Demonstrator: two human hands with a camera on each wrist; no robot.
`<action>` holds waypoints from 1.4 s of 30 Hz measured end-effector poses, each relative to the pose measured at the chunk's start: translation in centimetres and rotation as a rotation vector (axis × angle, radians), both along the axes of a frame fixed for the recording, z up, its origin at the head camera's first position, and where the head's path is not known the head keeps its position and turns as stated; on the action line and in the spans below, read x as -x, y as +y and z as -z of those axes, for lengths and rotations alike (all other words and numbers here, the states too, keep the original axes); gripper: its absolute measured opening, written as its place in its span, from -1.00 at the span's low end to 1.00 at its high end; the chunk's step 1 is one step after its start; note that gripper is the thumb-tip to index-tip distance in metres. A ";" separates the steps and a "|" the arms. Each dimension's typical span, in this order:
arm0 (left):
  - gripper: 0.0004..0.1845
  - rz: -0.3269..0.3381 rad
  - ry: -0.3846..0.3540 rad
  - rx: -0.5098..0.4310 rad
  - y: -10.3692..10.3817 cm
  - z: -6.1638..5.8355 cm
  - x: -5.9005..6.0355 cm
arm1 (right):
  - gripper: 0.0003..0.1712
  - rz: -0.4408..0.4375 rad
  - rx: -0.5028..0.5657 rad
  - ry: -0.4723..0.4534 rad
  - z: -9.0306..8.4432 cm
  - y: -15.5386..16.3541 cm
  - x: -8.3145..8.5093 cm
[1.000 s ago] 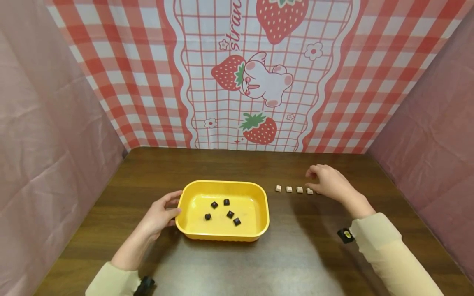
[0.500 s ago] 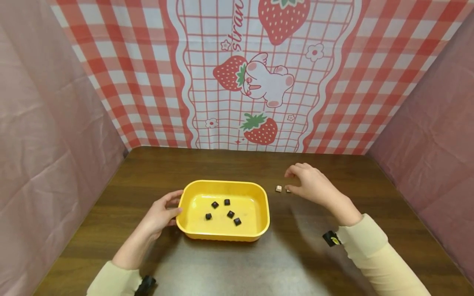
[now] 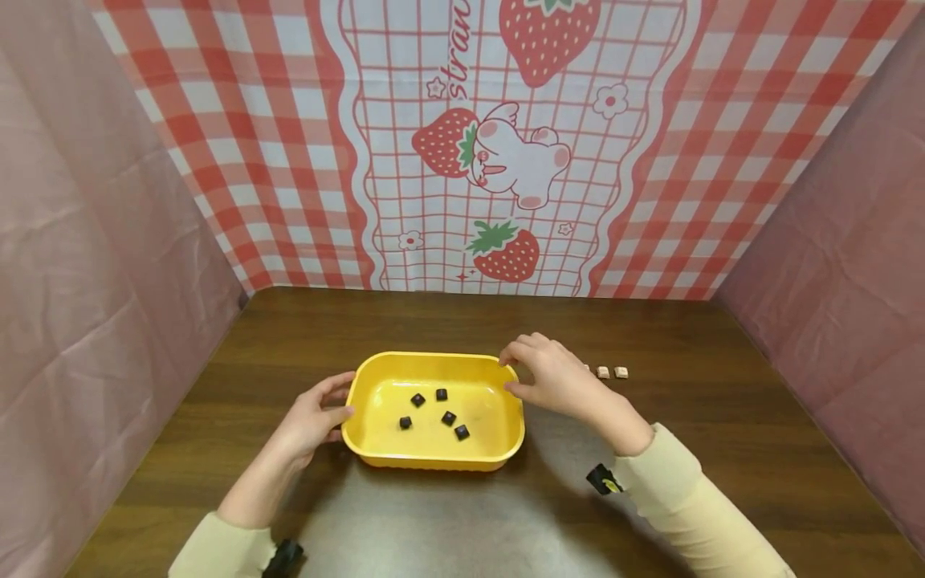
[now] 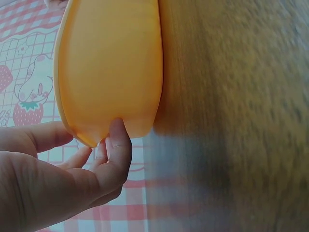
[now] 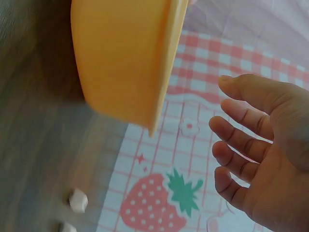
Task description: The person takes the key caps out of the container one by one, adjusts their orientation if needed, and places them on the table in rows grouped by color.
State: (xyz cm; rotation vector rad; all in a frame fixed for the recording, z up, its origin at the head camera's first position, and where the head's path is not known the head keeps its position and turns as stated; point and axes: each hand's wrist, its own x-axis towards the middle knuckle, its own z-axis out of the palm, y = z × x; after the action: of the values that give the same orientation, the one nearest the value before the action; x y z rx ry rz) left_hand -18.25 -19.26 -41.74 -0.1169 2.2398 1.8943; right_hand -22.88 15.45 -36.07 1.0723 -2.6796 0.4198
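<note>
The left hand (image 3: 312, 417) rests against the left end of the yellow tray (image 3: 383, 456), fingers and thumb lightly bent along its rim and wall; the left wrist view shows the thumb (image 4: 118, 145) pressed to the tray's outer wall (image 4: 116, 63). The right hand (image 3: 552, 377) hovers at the tray's right rear corner, fingers loosely curved; the right wrist view shows its palm (image 5: 275, 145) bare and holding nothing. The tray sits near the middle of the bench (image 3: 650, 498), slightly toward the front edge, with five small dark pieces (image 3: 448, 418) scattered inside. Two light pieces (image 3: 611, 372) lie in a row on the bench right of the right hand, toward the rear edge. Open bench surface stretches to the right and along the front, with a narrower strip between the tray and the rear edge.

A second ago the right hand was out over the row of light pieces; it has since crossed left to the tray corner. The left hand and tray have stayed put.

The right hand now hides the rest of that row. The wrist views are blurred, and the tray's inside is not visible in them.
</note>
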 end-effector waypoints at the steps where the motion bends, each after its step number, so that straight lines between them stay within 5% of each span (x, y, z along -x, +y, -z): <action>1: -0.42 -0.001 0.000 -0.002 0.0 0.0 0.0 | -0.68 -0.005 -0.002 -0.006 0.2 -0.3 0.0; 14: -0.43 -0.006 -0.014 0.016 0.0 -0.1 -0.1 | -0.70 -0.136 -0.018 -0.088 3.6 -3.7 -0.5; 26: -0.33 0.036 -0.006 0.022 -0.2 -0.2 -0.2 | -0.73 -0.139 -0.145 -0.106 5.5 -5.1 -0.9; 42: -0.19 0.090 0.015 0.003 -0.4 -0.4 -1.1 | -0.77 -0.110 -0.301 -0.121 6.0 -5.8 -0.9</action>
State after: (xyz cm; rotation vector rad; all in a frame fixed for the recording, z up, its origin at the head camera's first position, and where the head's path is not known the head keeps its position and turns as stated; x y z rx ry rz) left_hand -17.18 -19.68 -41.30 -0.0022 2.2189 1.8515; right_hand -21.98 9.63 -42.05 1.3191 -2.8644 0.1017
